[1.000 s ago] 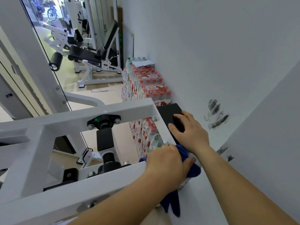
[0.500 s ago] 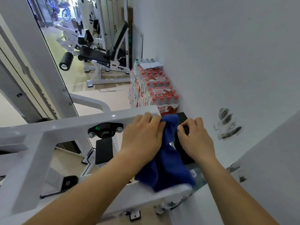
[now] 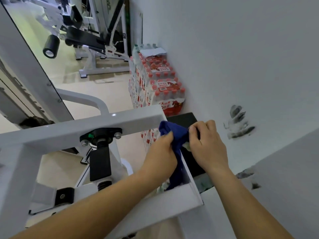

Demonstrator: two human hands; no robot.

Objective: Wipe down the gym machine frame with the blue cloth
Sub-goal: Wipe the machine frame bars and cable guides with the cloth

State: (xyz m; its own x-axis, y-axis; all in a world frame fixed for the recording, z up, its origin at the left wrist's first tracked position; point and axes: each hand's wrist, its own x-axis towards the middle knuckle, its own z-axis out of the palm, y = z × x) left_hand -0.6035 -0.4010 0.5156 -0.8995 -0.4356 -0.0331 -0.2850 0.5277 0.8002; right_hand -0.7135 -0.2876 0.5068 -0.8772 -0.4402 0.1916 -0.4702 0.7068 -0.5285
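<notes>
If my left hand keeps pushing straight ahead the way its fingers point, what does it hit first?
Most likely the white frame crossbar. The left hand, gripping the blue cloth, points up and away toward the bar's right end, just beyond the cloth's top. Depth is unclear; it might slip under the bar.

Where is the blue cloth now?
In the head view, right of centre: the blue cloth is held between the left hand and right hand, at the white frame's corner.

hands [image 3: 181,149]: 2 | blue cloth [image 3: 174,133]: 1 | white frame [image 3: 107,124]: 1
</notes>
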